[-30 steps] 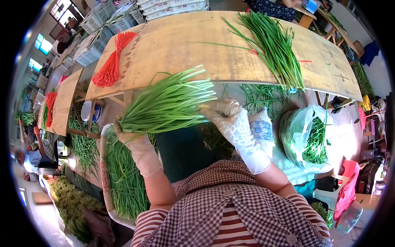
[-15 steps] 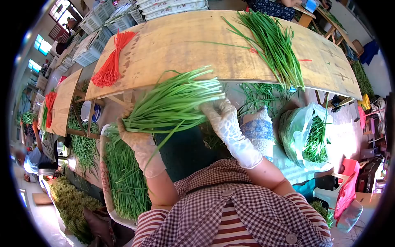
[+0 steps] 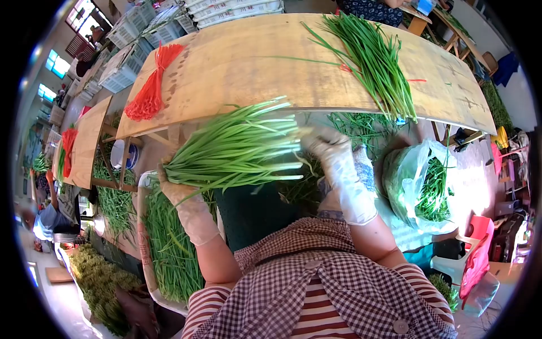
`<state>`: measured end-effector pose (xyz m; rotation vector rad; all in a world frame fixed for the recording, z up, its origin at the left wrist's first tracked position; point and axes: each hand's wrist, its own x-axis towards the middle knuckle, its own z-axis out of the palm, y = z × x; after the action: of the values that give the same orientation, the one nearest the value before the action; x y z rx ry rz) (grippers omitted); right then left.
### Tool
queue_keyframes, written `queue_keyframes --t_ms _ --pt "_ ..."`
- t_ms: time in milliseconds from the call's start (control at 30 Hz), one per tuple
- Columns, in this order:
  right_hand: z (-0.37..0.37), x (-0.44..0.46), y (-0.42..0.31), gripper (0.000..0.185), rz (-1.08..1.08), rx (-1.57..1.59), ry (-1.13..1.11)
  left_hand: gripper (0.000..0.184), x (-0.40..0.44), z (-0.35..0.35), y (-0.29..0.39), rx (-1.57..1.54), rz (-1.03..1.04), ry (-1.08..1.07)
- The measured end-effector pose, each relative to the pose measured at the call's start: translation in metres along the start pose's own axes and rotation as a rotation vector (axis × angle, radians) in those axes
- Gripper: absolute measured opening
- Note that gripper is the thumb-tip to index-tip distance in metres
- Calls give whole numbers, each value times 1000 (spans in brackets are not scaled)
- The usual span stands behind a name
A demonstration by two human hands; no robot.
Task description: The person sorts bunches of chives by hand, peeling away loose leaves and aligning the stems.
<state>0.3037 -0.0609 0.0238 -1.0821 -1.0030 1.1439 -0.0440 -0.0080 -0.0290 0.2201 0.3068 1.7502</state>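
My left hand (image 3: 189, 203), in a thin whitish glove, is wrapped round the leafy end of a loose bunch of garlic chives (image 3: 237, 150). The bunch lies sideways in the air at the table's near edge, pale stem ends pointing right. My right hand (image 3: 333, 152), gloved too, is beside those ends with its fingers curled; motion blurs the fingertips, and what they pinch cannot be made out. Below my left hand stands a tub (image 3: 144, 243) filled with more chives. On the table, a bundle of chives (image 3: 372, 68) lies to the right with a red tie under it.
A bunch of red ties (image 3: 152, 85) lies at the left of the wooden table (image 3: 248, 62). A clear plastic bag (image 3: 401, 181) of greens stands on the right, by a red-and-white chair (image 3: 474, 248). White crates (image 3: 124, 62) are stacked behind. Other people sit at far tables.
My right hand has moved right, away from the stem ends, and is now curled and blurred. My left hand still holds the chives, which have fanned out a little.
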Motion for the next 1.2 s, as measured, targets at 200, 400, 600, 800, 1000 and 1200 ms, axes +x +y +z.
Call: queue_keyframes --t_ms 200,400,600,800,1000,1200 --pt "-24 5 11 27 117 -135 -85 26 -9 22 -4 113 114 133" --pt "-8 -1 2 36 347 334 -160 26 -4 16 -5 28 130 145" --pt "-3 2 2 36 378 123 -500 24 -17 34 -8 19 19 27" --pt "14 -5 -10 47 283 30 -557 20 -14 36 -23 -32 3 -70" --pt "9 -9 7 37 298 40 -440 21 -11 32 -24 30 51 15" --pt "-52 -11 3 23 305 53 -537 20 -11 33 1 -85 -3 -129"
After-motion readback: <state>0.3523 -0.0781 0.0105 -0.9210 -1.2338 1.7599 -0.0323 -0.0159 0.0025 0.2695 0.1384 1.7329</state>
